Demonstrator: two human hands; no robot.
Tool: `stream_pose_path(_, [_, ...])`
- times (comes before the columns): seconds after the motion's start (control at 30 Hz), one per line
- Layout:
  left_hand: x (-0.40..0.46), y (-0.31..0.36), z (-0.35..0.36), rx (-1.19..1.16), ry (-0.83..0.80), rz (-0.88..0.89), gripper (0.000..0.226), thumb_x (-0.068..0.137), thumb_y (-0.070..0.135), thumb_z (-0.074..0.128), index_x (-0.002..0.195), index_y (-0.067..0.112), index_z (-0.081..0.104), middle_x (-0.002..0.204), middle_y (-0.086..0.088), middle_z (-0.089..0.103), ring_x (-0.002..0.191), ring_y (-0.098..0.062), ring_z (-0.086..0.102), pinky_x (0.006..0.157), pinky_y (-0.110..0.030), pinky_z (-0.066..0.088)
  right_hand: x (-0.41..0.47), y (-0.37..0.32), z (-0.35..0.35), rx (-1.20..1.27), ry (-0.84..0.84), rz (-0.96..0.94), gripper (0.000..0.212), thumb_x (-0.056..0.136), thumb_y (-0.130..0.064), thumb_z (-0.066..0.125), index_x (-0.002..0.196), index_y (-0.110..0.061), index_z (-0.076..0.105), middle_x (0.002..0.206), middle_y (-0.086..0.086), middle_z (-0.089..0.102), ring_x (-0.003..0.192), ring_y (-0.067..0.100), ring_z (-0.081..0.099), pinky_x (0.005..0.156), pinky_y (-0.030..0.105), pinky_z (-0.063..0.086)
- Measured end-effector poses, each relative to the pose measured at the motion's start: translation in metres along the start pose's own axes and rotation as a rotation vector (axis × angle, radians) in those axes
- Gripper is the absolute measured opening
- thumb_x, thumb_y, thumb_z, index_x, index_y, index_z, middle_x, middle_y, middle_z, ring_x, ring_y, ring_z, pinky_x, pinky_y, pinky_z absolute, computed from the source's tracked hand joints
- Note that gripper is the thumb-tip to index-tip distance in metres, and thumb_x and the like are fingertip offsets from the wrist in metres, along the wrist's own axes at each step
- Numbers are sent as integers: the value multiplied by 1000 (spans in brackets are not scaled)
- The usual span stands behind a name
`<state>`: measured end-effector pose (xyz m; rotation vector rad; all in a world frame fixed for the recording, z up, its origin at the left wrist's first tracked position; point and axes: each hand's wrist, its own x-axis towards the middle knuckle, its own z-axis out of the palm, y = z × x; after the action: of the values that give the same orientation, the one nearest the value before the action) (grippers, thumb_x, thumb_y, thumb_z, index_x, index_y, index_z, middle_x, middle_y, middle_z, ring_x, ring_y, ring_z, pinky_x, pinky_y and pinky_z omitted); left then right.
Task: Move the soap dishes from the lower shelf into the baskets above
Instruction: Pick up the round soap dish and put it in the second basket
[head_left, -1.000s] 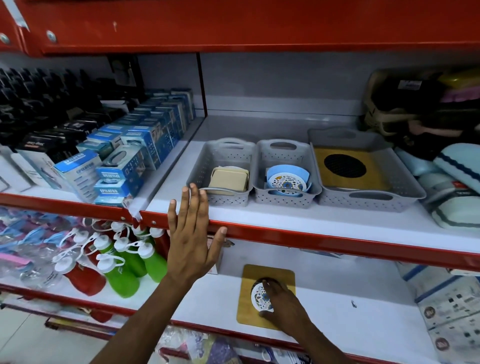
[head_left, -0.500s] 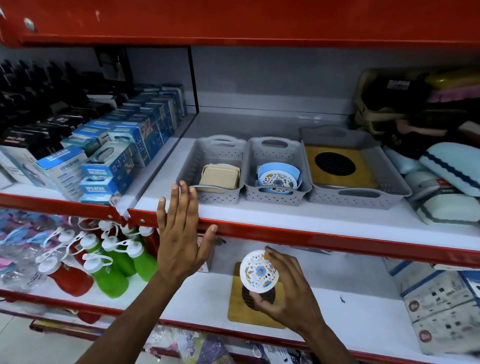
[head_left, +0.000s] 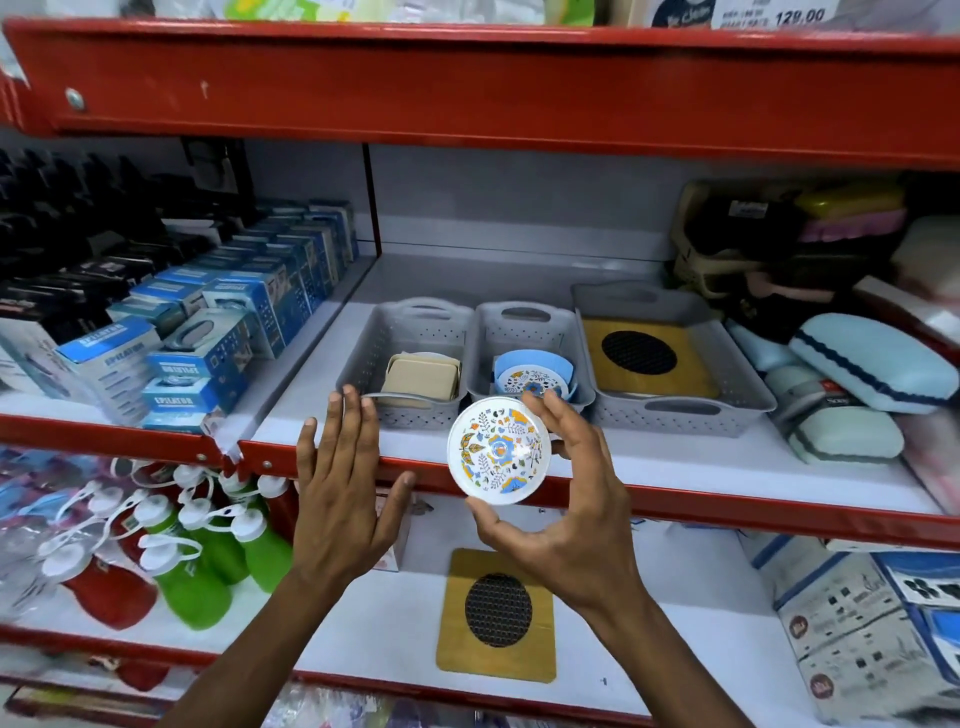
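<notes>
My right hand (head_left: 571, 514) grips a round white soap dish (head_left: 498, 451) with a blue and yellow floral print, held tilted in front of the red edge of the upper shelf. My left hand (head_left: 340, 478) rests flat and open against that shelf edge, left of the dish. Three grey baskets stand above: the left basket (head_left: 374, 358) holds beige dishes, the middle basket (head_left: 480, 358) holds a blue dish and a floral one, the right basket (head_left: 737, 384) holds a wooden dish. A wooden soap dish (head_left: 496, 613) with a dark round grate lies on the lower shelf.
Blue boxes (head_left: 197, 358) fill the upper shelf's left side. Pale blue cases (head_left: 872, 364) crowd the right. Green and red bottles (head_left: 197, 561) stand on the lower shelf at left, printed boxes (head_left: 857, 634) at right. A red shelf beam (head_left: 467, 88) runs overhead.
My right hand has lifted the floral dish off the wooden dish on the lower shelf up to the upper shelf's edge. My left hand stays on the edge.
</notes>
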<state>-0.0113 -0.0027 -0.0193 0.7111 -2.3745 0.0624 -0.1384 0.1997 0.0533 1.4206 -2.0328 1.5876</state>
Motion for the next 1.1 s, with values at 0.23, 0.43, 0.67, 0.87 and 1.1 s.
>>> stream_pose_path(0.23, [-1,0,-1,-16,-13,-5,80,96,56,30,158,8,12,169,-15,10,158,-27,9,127,-54,13,7,3,1,-16,-20,101,99,65,-43,86,147,-17,36,140,-2,52,127,9,51,103,22,48])
stream_pose_path(0.43, [0,-1,-1,-11,-22,2,81,95,55,33,157,6,15,168,-16,12,157,-28,11,126,-55,16,8,2,-1,-18,5,123,97,64,-40,88,145,-17,40,138,-1,53,127,11,52,100,28,51])
stream_pose_path(0.67, [-1,-1,-3,-24,-19,5,81,95,56,32,157,6,16,168,-16,13,157,-27,12,125,-55,18,11,2,-1,-50,22,141,96,64,-40,90,144,-20,41,136,-3,53,125,4,51,99,9,43])
stream_pose_path(0.87, [1,-1,-3,-9,-22,8,81,96,56,31,157,5,16,168,-17,14,157,-28,13,125,-55,18,61,17,-13,-248,53,202,93,59,-51,84,138,-22,44,125,-5,65,113,13,57,92,30,52])
stream_pose_path(1.1, [-1,0,-3,-26,-28,10,80,96,57,29,157,6,17,168,-15,14,157,-27,14,124,-55,19,124,42,-11,-553,-310,382,88,67,-59,79,138,-18,49,130,7,65,118,28,60,95,33,50])
